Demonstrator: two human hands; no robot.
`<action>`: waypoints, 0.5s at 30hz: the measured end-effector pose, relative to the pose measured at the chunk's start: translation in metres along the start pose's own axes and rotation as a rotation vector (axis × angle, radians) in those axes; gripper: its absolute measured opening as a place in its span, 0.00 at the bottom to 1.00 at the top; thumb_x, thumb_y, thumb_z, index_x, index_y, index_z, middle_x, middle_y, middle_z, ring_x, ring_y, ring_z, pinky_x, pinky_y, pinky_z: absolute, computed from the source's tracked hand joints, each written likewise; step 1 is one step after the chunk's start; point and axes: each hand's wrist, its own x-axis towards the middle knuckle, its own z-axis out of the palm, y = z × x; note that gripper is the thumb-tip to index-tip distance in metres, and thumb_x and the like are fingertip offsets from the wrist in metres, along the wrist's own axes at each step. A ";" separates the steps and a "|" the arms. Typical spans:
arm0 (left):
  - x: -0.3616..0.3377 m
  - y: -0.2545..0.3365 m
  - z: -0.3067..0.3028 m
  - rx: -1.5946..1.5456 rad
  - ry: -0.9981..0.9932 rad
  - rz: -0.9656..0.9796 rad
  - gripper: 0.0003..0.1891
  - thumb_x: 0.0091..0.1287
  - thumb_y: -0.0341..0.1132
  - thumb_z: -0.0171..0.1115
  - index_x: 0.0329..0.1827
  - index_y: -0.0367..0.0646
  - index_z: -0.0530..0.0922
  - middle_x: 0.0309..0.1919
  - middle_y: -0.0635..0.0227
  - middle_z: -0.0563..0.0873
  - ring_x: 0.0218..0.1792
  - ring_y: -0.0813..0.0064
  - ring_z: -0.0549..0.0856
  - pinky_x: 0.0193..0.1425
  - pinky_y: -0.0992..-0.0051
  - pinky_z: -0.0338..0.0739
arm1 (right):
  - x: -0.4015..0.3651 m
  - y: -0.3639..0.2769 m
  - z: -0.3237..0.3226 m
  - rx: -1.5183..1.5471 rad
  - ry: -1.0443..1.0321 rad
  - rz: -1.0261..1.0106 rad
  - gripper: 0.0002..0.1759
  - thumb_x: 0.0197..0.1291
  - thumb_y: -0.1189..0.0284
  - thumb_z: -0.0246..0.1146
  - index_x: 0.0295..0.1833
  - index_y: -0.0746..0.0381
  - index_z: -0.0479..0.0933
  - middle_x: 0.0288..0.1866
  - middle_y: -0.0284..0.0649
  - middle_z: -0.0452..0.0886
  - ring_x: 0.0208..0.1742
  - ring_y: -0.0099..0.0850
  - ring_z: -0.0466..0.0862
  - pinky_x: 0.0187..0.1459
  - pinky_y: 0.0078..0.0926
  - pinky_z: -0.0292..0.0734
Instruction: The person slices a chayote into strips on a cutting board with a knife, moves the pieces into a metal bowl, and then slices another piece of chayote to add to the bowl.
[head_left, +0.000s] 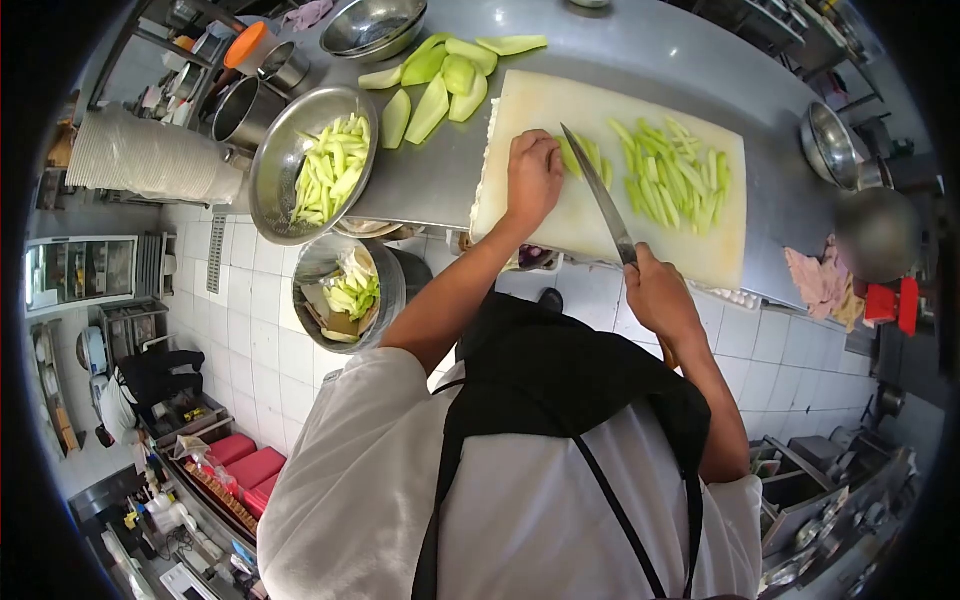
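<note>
My right hand (660, 290) is closed around the handle of a long kitchen knife (602, 198), its blade pointing up and left over the white cutting board (620, 100). Under the blade lies a pale green vegetable piece (572, 158), partly cut into strips. My left hand (535, 178), fingers curled, presses on the left end of this piece. To the right of the knife, cut vegetable strips (675, 175) are spread in a loose pile. Uncut pale green slabs (432, 108) rest on the steel counter beyond the board's left edge.
A steel bowl (265, 160) of cut strips stands left on the counter. Below it is a bin (310, 300) with vegetable scraps. Nested bowls (372, 25) sit at the back, more bowls (828, 140) at right beside pink cloths (815, 270). A person (155, 385) bends at far left.
</note>
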 end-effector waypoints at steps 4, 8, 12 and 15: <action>0.000 0.001 0.000 0.004 0.002 0.006 0.06 0.62 0.21 0.67 0.40 0.30 0.86 0.45 0.55 0.86 0.49 0.55 0.83 0.56 0.63 0.79 | 0.003 0.001 0.002 -0.009 -0.006 0.009 0.18 0.74 0.68 0.54 0.60 0.71 0.70 0.40 0.68 0.84 0.48 0.67 0.82 0.54 0.59 0.74; 0.001 0.000 0.002 0.009 -0.001 -0.006 0.06 0.62 0.21 0.67 0.40 0.31 0.86 0.45 0.56 0.86 0.49 0.55 0.83 0.56 0.63 0.79 | 0.009 0.006 0.010 0.012 -0.005 -0.001 0.15 0.74 0.69 0.54 0.57 0.68 0.71 0.41 0.68 0.84 0.48 0.68 0.83 0.55 0.62 0.74; -0.004 0.002 0.002 0.038 -0.011 -0.017 0.05 0.61 0.21 0.67 0.39 0.32 0.86 0.45 0.56 0.87 0.49 0.55 0.83 0.56 0.63 0.80 | 0.028 0.016 0.025 0.067 -0.093 0.042 0.15 0.74 0.68 0.54 0.56 0.69 0.71 0.43 0.68 0.84 0.51 0.67 0.82 0.57 0.62 0.73; -0.003 -0.001 0.002 0.044 -0.009 -0.009 0.06 0.61 0.21 0.67 0.39 0.32 0.87 0.45 0.55 0.87 0.49 0.54 0.84 0.56 0.63 0.80 | 0.027 0.011 0.016 0.047 -0.084 0.032 0.15 0.74 0.68 0.54 0.56 0.69 0.71 0.43 0.68 0.84 0.51 0.67 0.82 0.57 0.61 0.74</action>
